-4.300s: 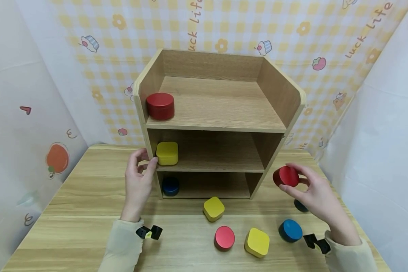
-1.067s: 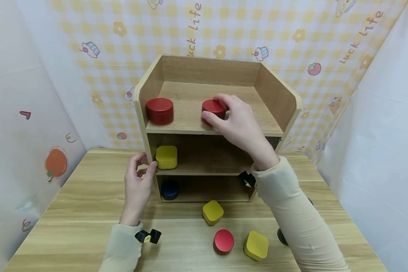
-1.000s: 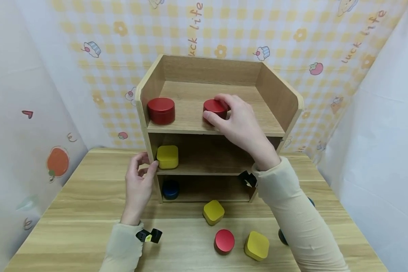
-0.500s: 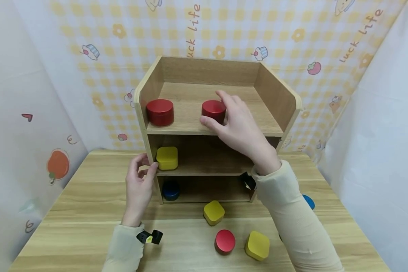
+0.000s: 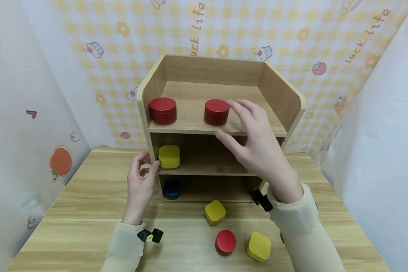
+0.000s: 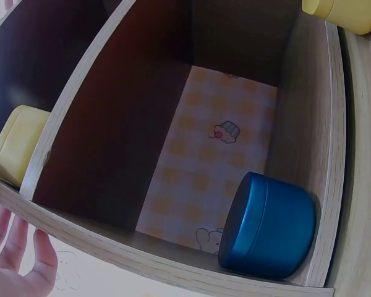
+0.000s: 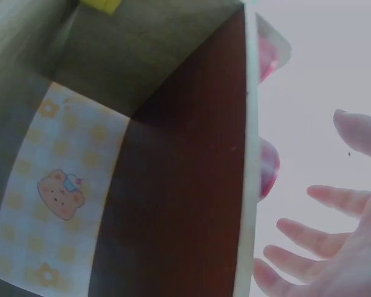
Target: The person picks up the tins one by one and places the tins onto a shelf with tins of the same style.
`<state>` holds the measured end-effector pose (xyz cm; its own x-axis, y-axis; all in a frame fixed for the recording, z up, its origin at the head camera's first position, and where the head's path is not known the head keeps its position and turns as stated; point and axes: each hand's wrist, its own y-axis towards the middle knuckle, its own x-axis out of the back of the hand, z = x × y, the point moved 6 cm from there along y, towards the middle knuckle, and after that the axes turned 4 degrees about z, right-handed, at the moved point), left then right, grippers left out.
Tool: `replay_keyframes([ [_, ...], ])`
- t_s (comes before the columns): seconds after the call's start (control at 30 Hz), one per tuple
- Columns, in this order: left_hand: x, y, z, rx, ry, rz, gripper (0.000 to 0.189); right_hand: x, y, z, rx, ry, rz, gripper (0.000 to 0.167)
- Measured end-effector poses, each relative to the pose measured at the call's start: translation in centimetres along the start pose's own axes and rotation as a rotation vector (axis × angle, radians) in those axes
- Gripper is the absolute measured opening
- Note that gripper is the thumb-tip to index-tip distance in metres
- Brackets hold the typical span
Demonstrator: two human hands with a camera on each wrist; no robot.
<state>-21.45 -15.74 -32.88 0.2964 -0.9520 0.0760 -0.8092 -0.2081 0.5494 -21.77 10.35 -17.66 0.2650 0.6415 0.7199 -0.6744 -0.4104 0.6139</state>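
Observation:
A three-tier wooden shelf (image 5: 224,89) stands on the table. My left hand (image 5: 140,187) holds its left side panel, thumb at the front edge beside a yellow square tin (image 5: 169,157) on the middle tier. On the top tier sit two round red tins, one in the left corner (image 5: 163,110) and another near the middle (image 5: 216,112). My right hand (image 5: 262,149) is just right of the middle tin, fingers spread and holding nothing; the right wrist view shows them spread too. A round blue tin (image 6: 272,226) lies in the bottom tier's left corner.
On the table (image 5: 74,211) before the shelf are a yellow tin (image 5: 215,212), a red tin (image 5: 226,242) and another yellow tin (image 5: 258,246). My right sleeve (image 5: 302,219) mostly hides further tins on the right. A checked cloth (image 5: 238,30) hangs behind.
My right hand has brought a red tin from the right to the middle of the top tier, let go and drawn back to the right. My left hand has stayed at the side panel.

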Motion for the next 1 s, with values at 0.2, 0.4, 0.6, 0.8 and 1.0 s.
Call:
replay_keyframes([
  [0.2, 0.1, 0.0, -0.1, -0.011, 0.013, -0.002, 0.031, 0.9, -3.4, 0.5, 0.163, 0.054, -0.123, 0.052],
  [0.4, 0.1, 0.1, -0.1, -0.016, 0.025, 0.004, 0.032, 0.4, -6.6, -0.1, 0.205, 0.113, -0.163, 0.047],
  [0.6, 0.0, 0.0, 0.0, -0.013, 0.022, 0.002, 0.032, -1.5, -9.6, -1.9, 0.201, 0.198, -0.098, 0.045],
  [0.8, 0.1, 0.0, 0.0, -0.003, 0.032, -0.004, 0.032, -3.6, -12.0, -3.8, 0.166, 0.242, 0.005, 0.037],
  [1.0, 0.0, 0.0, -0.1, -0.007, 0.027, -0.004, 0.032, -5.4, -13.9, -5.2, 0.099, 0.210, 0.110, 0.049],
])
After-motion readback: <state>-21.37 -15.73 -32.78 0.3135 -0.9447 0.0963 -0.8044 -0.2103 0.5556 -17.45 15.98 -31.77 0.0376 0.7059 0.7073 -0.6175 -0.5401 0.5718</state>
